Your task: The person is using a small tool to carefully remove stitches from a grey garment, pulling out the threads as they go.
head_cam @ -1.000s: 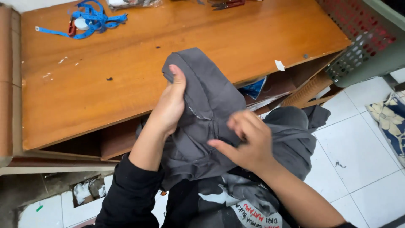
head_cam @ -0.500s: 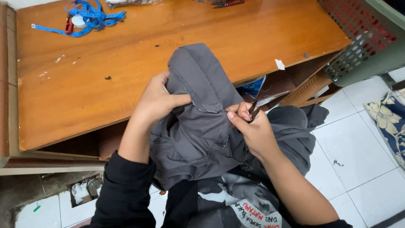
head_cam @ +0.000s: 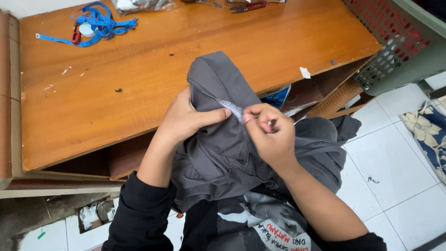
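Note:
A dark grey garment [head_cam: 223, 139] lies bunched over my lap and against the front edge of a wooden table [head_cam: 139, 83]. My left hand [head_cam: 186, 118] grips a fold of it, thumb pressed next to a stitched seam [head_cam: 223, 102]. My right hand [head_cam: 269, 130] pinches the fabric at the seam's end, fingers closed; a thin dark tool seems to sit in that hand, mostly hidden. Both hands meet at the seam.
A blue measuring tape [head_cam: 97, 25] with a red item lies at the table's far left. Scissors [head_cam: 248, 6] and a plastic bag [head_cam: 139, 5] sit at the far edge. A perforated basket [head_cam: 395, 42] stands right. A patterned mat [head_cam: 427, 130] lies on white floor tiles.
My left hand slid from the garment's top down to the seam. My right hand rose from the fabric and now pinches the seam end; the garment was turned, showing its stitching.

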